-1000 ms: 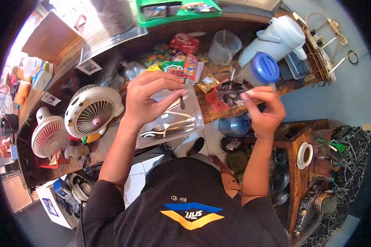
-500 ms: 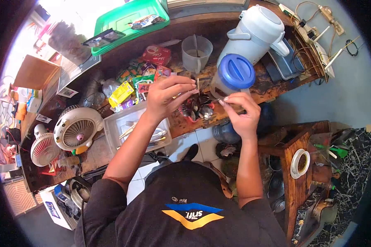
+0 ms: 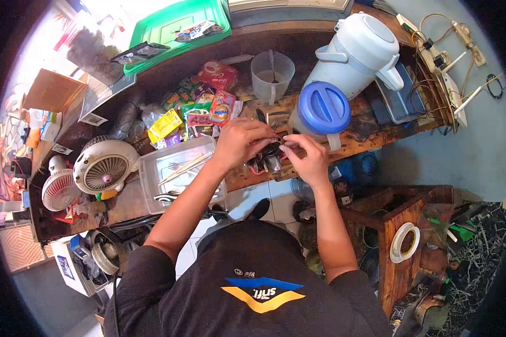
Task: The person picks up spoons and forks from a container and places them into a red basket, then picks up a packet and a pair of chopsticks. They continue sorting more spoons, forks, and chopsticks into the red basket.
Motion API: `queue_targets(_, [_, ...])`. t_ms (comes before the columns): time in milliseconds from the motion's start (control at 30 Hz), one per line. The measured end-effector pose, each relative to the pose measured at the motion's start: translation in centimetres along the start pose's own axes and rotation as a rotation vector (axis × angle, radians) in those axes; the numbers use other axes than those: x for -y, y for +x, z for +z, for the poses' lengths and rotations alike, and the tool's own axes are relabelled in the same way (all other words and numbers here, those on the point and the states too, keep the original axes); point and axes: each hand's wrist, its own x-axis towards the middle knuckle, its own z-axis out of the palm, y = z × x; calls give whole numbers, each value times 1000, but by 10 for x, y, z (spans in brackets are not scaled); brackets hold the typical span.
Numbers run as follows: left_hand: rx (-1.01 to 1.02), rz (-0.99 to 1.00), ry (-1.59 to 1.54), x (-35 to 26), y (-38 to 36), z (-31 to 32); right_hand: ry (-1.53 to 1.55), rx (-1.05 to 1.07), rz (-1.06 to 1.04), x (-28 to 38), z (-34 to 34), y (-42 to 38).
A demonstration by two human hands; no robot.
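Note:
My left hand [image 3: 243, 144] and my right hand [image 3: 306, 159] are close together over a pile of spoons [image 3: 272, 160] at the table's front edge. Both have fingers pinched, nearly meeting; what lies between the fingertips is too small and dark to make out. Red edges show around the spoons, partly covered by my hands. Left of my left hand sits a clear plastic tray [image 3: 146, 178] with a fork, chopsticks and other cutlery inside. Just behind my right hand stands a clear pitcher with a blue lid [image 3: 324, 105].
Colourful sachets [image 3: 192, 121] lie behind the tray. A clear measuring jug [image 3: 272, 84] and a white thermos jug [image 3: 357, 53] stand at the back. Two small fans [image 3: 107, 168] are on the left, below a green bin [image 3: 177, 28]. A wooden stand [image 3: 402, 224] is at right.
My hands have come together and lower over the spoons, my right hand moving left. The small upright piece at my left fingertips is no longer distinct. The view has shifted slightly.

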Motion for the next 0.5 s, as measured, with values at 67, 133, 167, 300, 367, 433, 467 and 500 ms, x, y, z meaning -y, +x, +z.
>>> queue_targets(67, [-1, 65, 44, 0, 2, -4, 8, 10, -22, -6, 1, 0])
queue_targets(133, [-15, 80, 18, -5, 0, -4, -43, -9, -67, -1, -2, -1])
queue_targets(167, [-12, 79, 16, -3, -1, -3, -42, -9, -63, -1, -2, -2])
queue_targets(300, [147, 36, 60, 1, 1, -3, -59, 66, -3, -5, 0, -4])
queue_targets(367, [195, -17, 77, 0, 2, -3, -49, 75, 30, -6, 1, -6])
queue_targets(433, [169, 20, 169, -5, 3, -7, -35, 82, 104, 1, -2, -6])
queue_targets(467, [168, 21, 166, -6, 2, -10, -45, 119, 133, 1, -4, -6])
queue_targets(500, [159, 1, 165, -6, 2, -13, -48, 120, 133, 5, -7, -5])
